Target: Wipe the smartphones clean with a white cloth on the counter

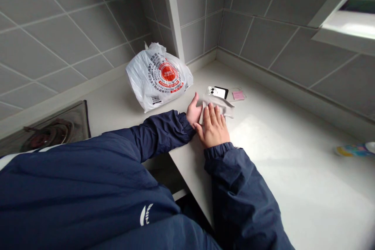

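A light grey cloth, folded and creased, is by the counter's inner corner. My right hand lies flat on it, fingers stretched out and pointing away from me. Close against the cloth's left edge is my left hand, its thumb raised and apart. The cloth and my right hand hide its other fingers, so whether they are under the cloth does not show. Just beyond the cloth rests a white phone with round camera lenses, beside a dark flat edge. A small pink tag with a thin cord lies to its right.
A white plastic bag with red and black print stands left of my hands. Further left is a dark stove top with a coil. A colourful package lies at the far right. Grey tiled walls border the white counter.
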Demonstrator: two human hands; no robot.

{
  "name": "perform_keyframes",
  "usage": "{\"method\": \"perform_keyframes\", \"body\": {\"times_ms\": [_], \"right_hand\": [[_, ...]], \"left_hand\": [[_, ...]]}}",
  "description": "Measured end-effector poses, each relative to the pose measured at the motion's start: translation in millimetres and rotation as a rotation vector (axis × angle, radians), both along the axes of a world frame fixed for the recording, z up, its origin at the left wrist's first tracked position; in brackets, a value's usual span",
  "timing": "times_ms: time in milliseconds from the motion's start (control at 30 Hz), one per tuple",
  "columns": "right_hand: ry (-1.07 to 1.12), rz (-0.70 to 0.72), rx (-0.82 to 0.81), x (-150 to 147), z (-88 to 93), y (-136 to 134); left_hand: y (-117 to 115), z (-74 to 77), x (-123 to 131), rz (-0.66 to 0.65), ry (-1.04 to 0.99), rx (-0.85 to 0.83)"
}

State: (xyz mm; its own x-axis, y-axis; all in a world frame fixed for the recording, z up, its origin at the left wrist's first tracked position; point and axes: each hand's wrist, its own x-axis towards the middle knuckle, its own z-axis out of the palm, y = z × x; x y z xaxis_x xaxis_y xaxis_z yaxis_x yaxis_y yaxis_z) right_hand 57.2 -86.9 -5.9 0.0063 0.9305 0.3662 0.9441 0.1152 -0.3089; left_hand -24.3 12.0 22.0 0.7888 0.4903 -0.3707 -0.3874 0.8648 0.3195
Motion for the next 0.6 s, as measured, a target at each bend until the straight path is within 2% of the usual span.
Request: {"method": "perform_keyframes", "body": {"times_ms": [67, 233, 367, 433, 600], "right_hand": [[0.012, -0.017, 0.009, -2.3, -0.8, -0.2], [0.008, 0.117, 0.011, -3.5, 2.0, -0.6], [0.014, -0.005, -0.004, 3.7, 2.0, 1.0], [0.019, -0.017, -0.014, 3.9, 2.9, 1.1], [-0.007, 0.127, -0.097, -5.5, 12.2, -8.2]], "left_hand": [[-0.6, 0.2, -0.5, 0.003, 0.009, 0.002], [1.5, -1.9, -4.9, -0.077, 0.085, -0.059], [1.4, -5.2, 0.6, 0.026, -0.019, 0.027], [1.1, -5.3, 1.5, 0.026, -0.032, 0.038], [0.5, -2.6, -5.5, -0.044, 0.123, -0.042]]}}
